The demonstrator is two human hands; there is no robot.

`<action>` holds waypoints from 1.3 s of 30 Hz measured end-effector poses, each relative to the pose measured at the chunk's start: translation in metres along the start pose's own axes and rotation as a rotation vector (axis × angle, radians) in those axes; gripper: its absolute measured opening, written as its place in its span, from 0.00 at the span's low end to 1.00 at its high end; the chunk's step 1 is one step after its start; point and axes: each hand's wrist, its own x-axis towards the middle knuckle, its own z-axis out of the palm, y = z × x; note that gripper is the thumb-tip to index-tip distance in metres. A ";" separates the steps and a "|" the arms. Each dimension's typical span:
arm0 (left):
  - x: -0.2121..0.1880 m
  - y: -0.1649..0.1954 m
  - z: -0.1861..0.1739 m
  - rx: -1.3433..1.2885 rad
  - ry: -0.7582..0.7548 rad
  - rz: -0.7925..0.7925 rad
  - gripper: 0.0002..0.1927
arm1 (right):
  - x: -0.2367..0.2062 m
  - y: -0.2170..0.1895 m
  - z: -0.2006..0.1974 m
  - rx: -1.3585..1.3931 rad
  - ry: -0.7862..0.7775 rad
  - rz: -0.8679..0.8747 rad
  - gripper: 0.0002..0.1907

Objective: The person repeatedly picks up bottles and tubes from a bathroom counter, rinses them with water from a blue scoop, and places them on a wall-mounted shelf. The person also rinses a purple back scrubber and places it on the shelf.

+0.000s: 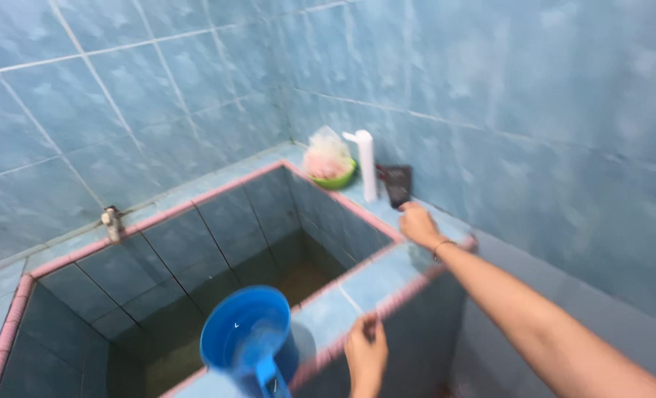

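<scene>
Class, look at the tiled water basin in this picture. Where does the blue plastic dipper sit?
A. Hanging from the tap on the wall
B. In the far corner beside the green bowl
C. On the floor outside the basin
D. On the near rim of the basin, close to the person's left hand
D: the blue dipper rests on the near rim of the basin, just beside the left hand; the green bowl stands apart in the far corner.

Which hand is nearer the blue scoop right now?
Left. The left hand rests on the tiled rim just right of the blue scoop; the right hand is farther along, beside the dark pouch.
</scene>
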 end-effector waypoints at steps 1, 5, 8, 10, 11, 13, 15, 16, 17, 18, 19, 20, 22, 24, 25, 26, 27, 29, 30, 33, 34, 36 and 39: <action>0.011 -0.014 0.010 -0.016 -0.004 -0.049 0.12 | 0.027 0.014 0.005 -0.070 -0.022 0.012 0.15; 0.069 -0.066 0.046 -0.054 0.172 -0.055 0.18 | 0.123 0.053 0.031 -0.165 -0.055 0.097 0.24; 0.089 -0.086 0.061 -0.038 0.298 -0.103 0.17 | 0.146 0.073 0.048 -0.250 -0.182 0.197 0.30; 0.093 -0.096 0.066 -0.040 0.343 -0.067 0.15 | 0.146 0.083 0.054 -0.263 -0.245 0.255 0.24; 0.095 -0.094 0.065 -0.054 0.339 -0.025 0.14 | 0.143 0.085 0.054 -0.245 -0.245 0.250 0.18; 0.095 -0.079 0.058 -0.057 0.255 -0.009 0.13 | 0.130 0.087 0.047 -0.214 -0.242 0.128 0.13; 0.099 -0.049 0.048 -0.022 0.166 -0.043 0.15 | 0.116 0.075 0.035 -0.168 -0.227 -0.118 0.12; 0.101 -0.030 0.042 0.001 0.149 -0.055 0.16 | 0.106 0.065 0.027 -0.080 -0.327 -0.094 0.13; 0.099 -0.011 0.036 -0.014 0.177 0.084 0.21 | 0.091 0.052 0.018 0.010 -0.427 -0.069 0.13; 0.094 0.008 0.029 -0.026 0.203 0.224 0.27 | 0.075 0.036 0.009 0.103 -0.526 -0.044 0.14; 0.087 0.025 0.021 -0.037 0.184 0.263 0.34 | 0.057 0.019 0.000 0.147 -0.607 0.006 0.14; 0.077 0.038 0.013 -0.049 0.164 0.299 0.40 | 0.035 0.000 -0.010 0.189 -0.690 0.056 0.14; 0.058 0.053 -0.005 -0.220 -0.015 0.148 0.41 | -0.006 -0.043 -0.021 0.371 -0.824 0.128 0.15; 0.025 0.049 -0.022 -0.364 -0.116 0.043 0.38 | -0.050 -0.084 -0.031 0.651 -0.927 0.172 0.17; 0.010 0.041 -0.034 -0.418 -0.128 0.017 0.35 | -0.067 -0.105 -0.033 0.618 -0.914 0.196 0.20; -0.008 0.028 -0.047 -0.472 -0.139 -0.011 0.33 | -0.084 -0.128 -0.033 0.585 -0.905 0.221 0.24; -0.030 0.012 -0.063 -0.389 -0.070 -0.016 0.32 | -0.101 -0.150 -0.034 0.551 -0.900 0.246 0.28; -0.082 -0.021 -0.096 -0.221 0.070 -0.027 0.31 | -0.128 -0.194 -0.035 0.520 -0.718 0.344 0.27; -0.111 -0.038 -0.116 -0.211 0.102 -0.208 0.30 | -0.142 -0.216 -0.034 0.501 -0.625 0.390 0.27; -0.175 -0.074 -0.182 -0.262 0.279 -0.535 0.33 | -0.182 -0.281 -0.022 1.040 -0.916 0.743 0.23; -0.187 -0.079 -0.201 -0.294 0.354 -0.603 0.35 | -0.190 -0.299 -0.014 1.106 -0.983 0.890 0.21; -0.193 -0.080 -0.236 -0.369 0.412 -0.582 0.37 | -0.199 -0.328 0.007 1.328 -1.103 1.014 0.16; -0.188 -0.066 -0.270 -0.371 0.450 -0.507 0.37 | -0.210 -0.341 0.035 1.643 -1.208 1.011 0.12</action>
